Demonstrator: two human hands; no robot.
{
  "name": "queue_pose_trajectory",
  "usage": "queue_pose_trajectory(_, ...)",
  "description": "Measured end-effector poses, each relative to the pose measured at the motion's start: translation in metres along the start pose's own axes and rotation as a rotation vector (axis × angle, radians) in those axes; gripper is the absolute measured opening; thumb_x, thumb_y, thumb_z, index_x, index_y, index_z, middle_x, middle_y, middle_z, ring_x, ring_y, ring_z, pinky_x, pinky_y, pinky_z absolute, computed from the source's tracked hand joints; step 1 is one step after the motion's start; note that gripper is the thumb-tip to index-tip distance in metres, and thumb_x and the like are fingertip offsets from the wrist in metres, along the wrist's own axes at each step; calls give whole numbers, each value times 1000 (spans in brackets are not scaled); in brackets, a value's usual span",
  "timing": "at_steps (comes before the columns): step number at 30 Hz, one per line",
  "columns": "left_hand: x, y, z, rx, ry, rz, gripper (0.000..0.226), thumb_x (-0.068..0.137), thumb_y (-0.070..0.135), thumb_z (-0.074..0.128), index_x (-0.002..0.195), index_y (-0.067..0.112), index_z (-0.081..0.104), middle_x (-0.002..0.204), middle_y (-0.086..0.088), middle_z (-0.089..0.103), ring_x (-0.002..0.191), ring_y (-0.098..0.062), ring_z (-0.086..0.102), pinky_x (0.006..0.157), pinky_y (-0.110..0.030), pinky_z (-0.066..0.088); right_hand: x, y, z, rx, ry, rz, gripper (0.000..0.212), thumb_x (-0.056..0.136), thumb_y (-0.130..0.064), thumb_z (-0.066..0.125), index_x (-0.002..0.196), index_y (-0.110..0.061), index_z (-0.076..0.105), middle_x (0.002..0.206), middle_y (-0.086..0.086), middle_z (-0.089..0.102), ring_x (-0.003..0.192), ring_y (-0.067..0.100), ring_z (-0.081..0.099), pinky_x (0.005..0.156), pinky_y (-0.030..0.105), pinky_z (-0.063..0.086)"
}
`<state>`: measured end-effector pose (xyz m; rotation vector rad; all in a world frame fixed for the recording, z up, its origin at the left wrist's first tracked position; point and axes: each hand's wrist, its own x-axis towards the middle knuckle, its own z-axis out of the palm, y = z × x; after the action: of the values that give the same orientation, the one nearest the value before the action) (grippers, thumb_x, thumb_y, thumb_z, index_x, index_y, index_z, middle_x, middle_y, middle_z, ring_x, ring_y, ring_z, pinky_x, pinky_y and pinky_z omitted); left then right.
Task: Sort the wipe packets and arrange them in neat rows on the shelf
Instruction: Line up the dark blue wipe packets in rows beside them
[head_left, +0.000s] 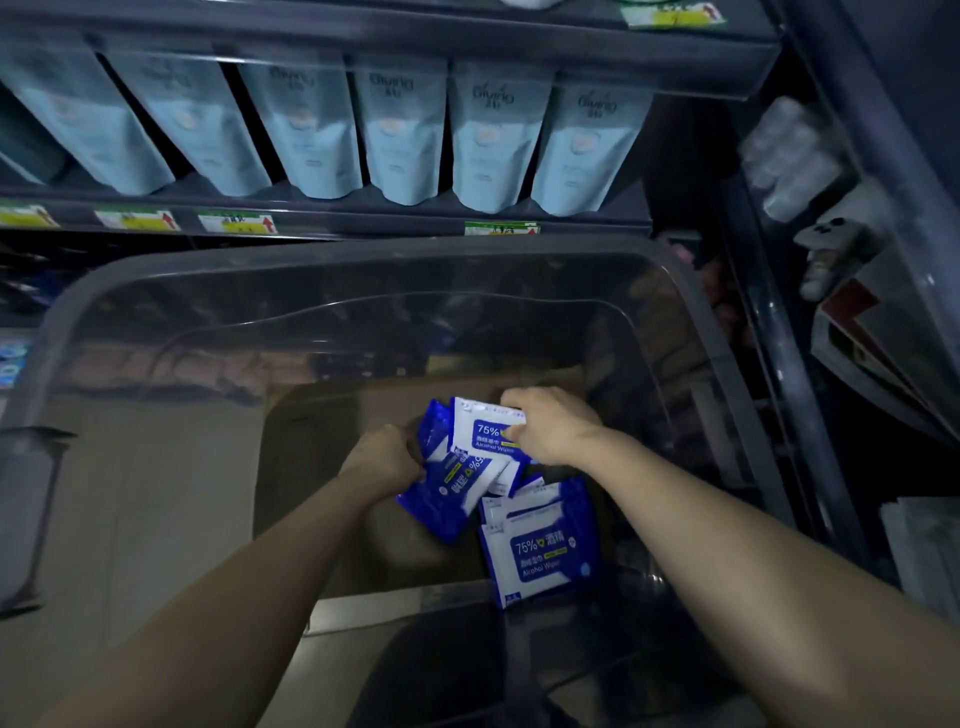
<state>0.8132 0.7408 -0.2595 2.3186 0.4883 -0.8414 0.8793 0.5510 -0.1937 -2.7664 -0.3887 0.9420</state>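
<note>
Both hands inside clear bin. Left grip clamped on inverted wipe packet; right grip pinching upright wipe packet. Loose packets just beside.

both hands low, fingers curled

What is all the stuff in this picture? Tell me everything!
wipe packets: several, exact count unclear, blue and white, at the bottom of the bin
bin: one, clear plastic, in front of the shelf
pouches: at least six, light blue, standing in a row on the shelf
price tags: several, yellow and green, along the shelf edge
left hand: gripping a packet
right hand: gripping a packet
</note>
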Motion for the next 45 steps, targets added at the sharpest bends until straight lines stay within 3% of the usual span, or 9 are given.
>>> queue_pose_trajectory(6, 6, 8, 0, -308, 11, 20, 14, 84, 20, 71, 82, 16, 58, 79, -7, 64, 61, -21, 58, 57, -30, 47, 3, 0, 15, 760, 28, 340, 11, 93, -21, 57, 101, -14, 58, 106, 9, 68, 91, 25, 68, 77, 36, 56)
queue_pose_trajectory(10, 1, 15, 20, 155, 43, -14, 39, 75, 36, 76, 106, 21, 56, 103, 1, 62, 94, -22, 62, 75, -33, 51, 0, 4, 24, 783, -65, 438, 13, 91, -17, 61, 102, -9, 59, 104, 11, 70, 89, 25, 69, 78, 36, 58)
queue_pose_trajectory(15, -5, 23, 31, 269, 102, -28, 18, 84, 25, 63, 100, 18, 61, 109, -5, 62, 97, -24, 62, 73, -31, 50, -4, 9, 27, 677, -111, 411, 8, 93, -16, 59, 98, -11, 60, 99, 10, 68, 83, 22, 68, 68, 30, 53)
queue_pose_trajectory(22, -14, 38, 10, -944, -47, 25, 26, 87, -7, 61, 70, 7, 47, 56, -11, 53, 37, -10, 50, 37, -19, 44, 0, 6, 18, 1040, -18, 424, 22, 87, -19, 70, 106, -10, 63, 100, 11, 70, 88, 27, 70, 84, 45, 58)
queue_pose_trajectory(27, -14, 53, 4, -1077, -131, 94, 20, 90, -2, 59, 75, 9, 52, 61, -4, 64, 49, -9, 59, 48, -19, 50, 4, 12, -4, 1043, 16, 384, 37, 82, -21, 75, 111, -14, 54, 105, 8, 66, 92, 24, 67, 82, 43, 57)
queue_pose_trajectory(31, -24, 70, 30, -646, -116, 199, 12, 86, 14, 69, 95, 14, 62, 89, 0, 66, 79, -14, 61, 65, -17, 48, 1, 17, -19, 601, 150, 270, 18, 83, -20, 69, 96, -14, 58, 106, 6, 67, 92, 25, 65, 78, 33, 53)
queue_pose_trajectory(35, -37, 76, 64, 477, -178, 531, 94, 64, 56, 77, 142, 22, 36, 136, -2, 44, 126, -22, 40, 104, -38, 34, -8, 16, -21, 217, 218, 204, 19, 86, -24, 62, 100, -13, 55, 116, 7, 62, 105, 29, 59, 75, 29, 42)
queue_pose_trajectory(37, -39, 78, 77, 741, -87, 651, 99, 68, 50, 77, 147, 17, 26, 140, -7, 39, 130, -26, 36, 108, -41, 28, -10, 16, -20, 211, 207, 177, 20, 84, -24, 65, 98, -13, 55, 115, 7, 63, 105, 28, 59, 75, 29, 42)
queue_pose_trajectory(45, -37, 59, 72, 568, -231, 448, 45, 85, 39, 64, 122, 17, 49, 127, -10, 56, 110, -28, 55, 89, -36, 48, -27, 19, -25, 188, 201, 120, 27, 86, -33, 65, 104, -16, 54, 115, 2, 65, 104, 27, 60, 76, 31, 43)
